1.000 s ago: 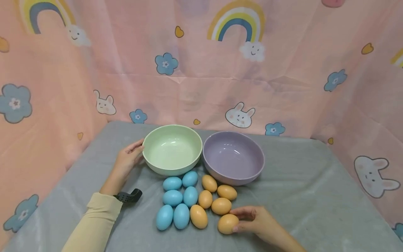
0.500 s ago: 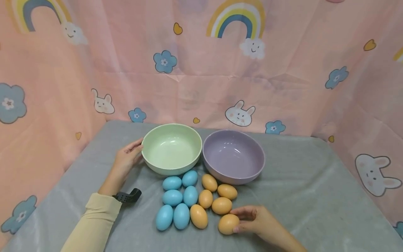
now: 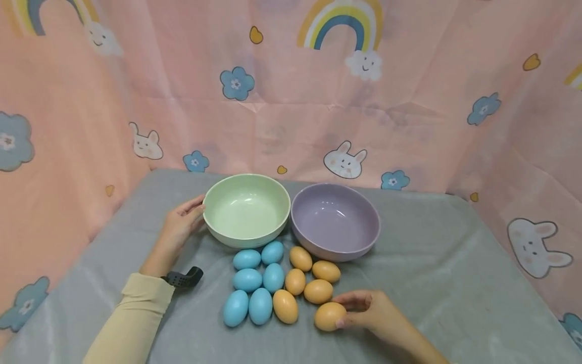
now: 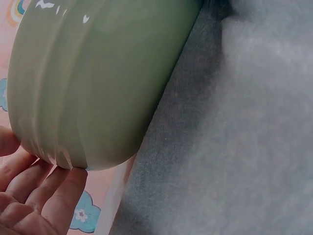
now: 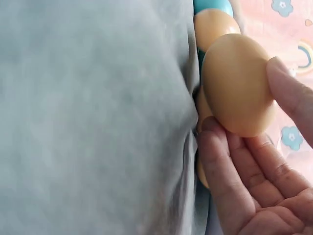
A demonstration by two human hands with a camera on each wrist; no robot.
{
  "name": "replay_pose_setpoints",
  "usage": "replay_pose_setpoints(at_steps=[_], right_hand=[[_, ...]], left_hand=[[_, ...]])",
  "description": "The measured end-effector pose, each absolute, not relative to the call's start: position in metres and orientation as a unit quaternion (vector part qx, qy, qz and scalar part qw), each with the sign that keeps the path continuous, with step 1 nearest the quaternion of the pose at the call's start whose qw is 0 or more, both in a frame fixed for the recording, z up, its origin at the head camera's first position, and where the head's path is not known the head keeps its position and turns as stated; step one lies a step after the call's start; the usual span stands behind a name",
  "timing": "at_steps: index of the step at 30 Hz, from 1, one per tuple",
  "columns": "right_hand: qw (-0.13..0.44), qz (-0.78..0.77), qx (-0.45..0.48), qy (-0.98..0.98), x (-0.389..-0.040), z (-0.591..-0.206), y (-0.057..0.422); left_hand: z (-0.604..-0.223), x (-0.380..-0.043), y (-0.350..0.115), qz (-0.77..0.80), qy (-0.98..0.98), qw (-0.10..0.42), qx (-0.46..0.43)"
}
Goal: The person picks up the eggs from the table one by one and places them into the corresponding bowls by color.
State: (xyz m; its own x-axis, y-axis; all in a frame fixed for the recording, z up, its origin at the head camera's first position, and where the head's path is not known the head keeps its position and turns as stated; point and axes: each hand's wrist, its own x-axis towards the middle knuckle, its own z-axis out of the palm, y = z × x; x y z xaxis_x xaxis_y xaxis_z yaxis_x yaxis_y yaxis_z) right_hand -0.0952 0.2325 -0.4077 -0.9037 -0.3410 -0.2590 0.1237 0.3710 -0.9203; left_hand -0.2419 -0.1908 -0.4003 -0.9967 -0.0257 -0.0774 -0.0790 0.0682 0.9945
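Head view: on a creased gray cloth (image 3: 432,253), before a pink curtain (image 3: 418,60) printed with rainbows, a round, glossy green bowl (image 3: 247,212) stands beside a purple bowl (image 3: 336,222) of similar shape. Six smooth blue eggs (image 3: 247,280) and five smooth orange eggs (image 3: 285,306) lie in front. The left hand (image 3: 175,227) touches the green bowl's outer side. The right hand (image 3: 375,313) pinches another orange egg, the gripped egg (image 3: 328,317), at the group's near right corner.

Left wrist view: fairly straight fingertips rest against the bowl's shiny, faintly ridged wall; the cloth looks finely fuzzy.

Right wrist view: thumb and fingertips grasp the gripped egg's matte, rounded shell.
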Motion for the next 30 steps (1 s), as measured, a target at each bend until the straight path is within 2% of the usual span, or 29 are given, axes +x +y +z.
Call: replay_pose_setpoints(at_steps=[6,13,22,30], right_hand=[[0.218,-0.561,-0.067,0.796,-0.092,-0.406,0.238],[0.215,-0.560,-0.020,0.800,-0.094,-0.394,0.246],[0.171,-0.548,-0.049,0.818,-0.106,-0.368,0.250],[0.141,-0.515,-0.031,0.845,-0.126,-0.347,0.238]], left_hand=[[-0.407,-0.238,-0.192,0.681,0.731,0.029,-0.042],[-0.409,-0.235,-0.192,0.687,0.724,0.025,-0.047],[-0.407,-0.238,-0.195,0.683,0.729,0.022,-0.040],[-0.403,-0.246,-0.194,0.685,0.727,0.016,-0.037]])
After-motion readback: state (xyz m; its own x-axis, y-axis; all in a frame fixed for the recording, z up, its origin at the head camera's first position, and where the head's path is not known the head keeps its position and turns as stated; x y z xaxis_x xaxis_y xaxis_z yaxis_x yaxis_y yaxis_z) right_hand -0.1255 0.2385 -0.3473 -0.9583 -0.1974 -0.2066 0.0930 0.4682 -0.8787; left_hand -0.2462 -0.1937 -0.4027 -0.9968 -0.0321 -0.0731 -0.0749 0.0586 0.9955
